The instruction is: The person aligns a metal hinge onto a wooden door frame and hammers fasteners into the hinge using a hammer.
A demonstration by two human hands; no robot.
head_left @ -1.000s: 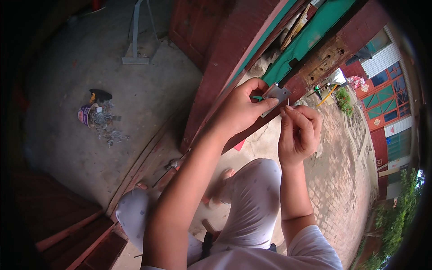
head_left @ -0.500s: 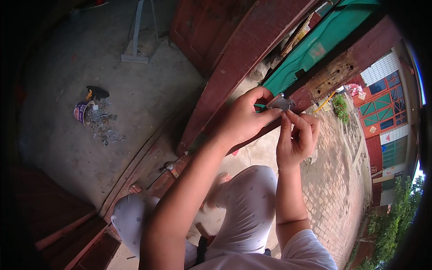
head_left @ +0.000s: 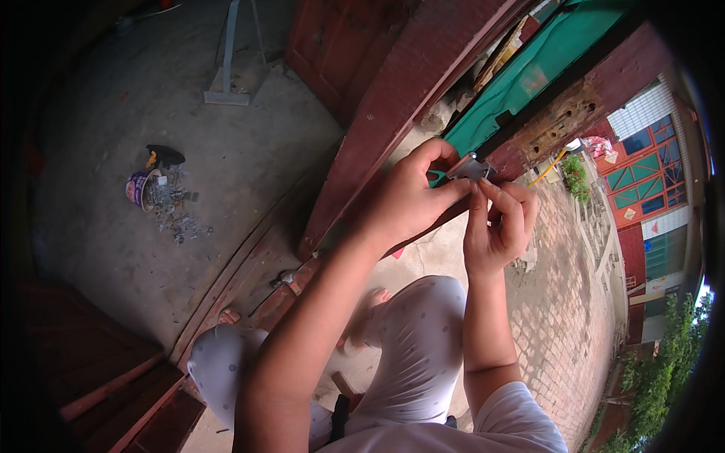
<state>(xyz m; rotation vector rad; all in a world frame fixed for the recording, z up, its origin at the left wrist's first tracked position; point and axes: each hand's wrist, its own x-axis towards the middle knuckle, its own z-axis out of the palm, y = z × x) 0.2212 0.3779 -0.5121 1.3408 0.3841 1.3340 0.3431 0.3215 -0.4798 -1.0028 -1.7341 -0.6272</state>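
Note:
A small grey metal plate [head_left: 470, 168] rests against the edge of a dark red wooden door [head_left: 507, 157]. My left hand [head_left: 408, 198] is closed on this plate, thumb below and fingers above. At the plate's lower right end, my right hand [head_left: 497, 230] pinches with thumb and forefinger; whatever lies between those fingertips is too small or too hidden to name. Further up the same door edge is a worn, bare patch of wood [head_left: 563, 124] with several holes. Green sheeting [head_left: 521, 83] covers the door's panel beside my left fingers.
On the concrete floor at left, a tipped purple tub [head_left: 137, 190] lies by a spread of small metal hardware [head_left: 177, 208] and a black-and-yellow object [head_left: 162, 156]. A dark red post [head_left: 377, 124] stands left of my hands. A grey metal stand [head_left: 226, 97] is farther back.
Both hands keep the same grip in almost the same place. The metal plate looks slightly turned, and the surroundings have shifted a little in view.

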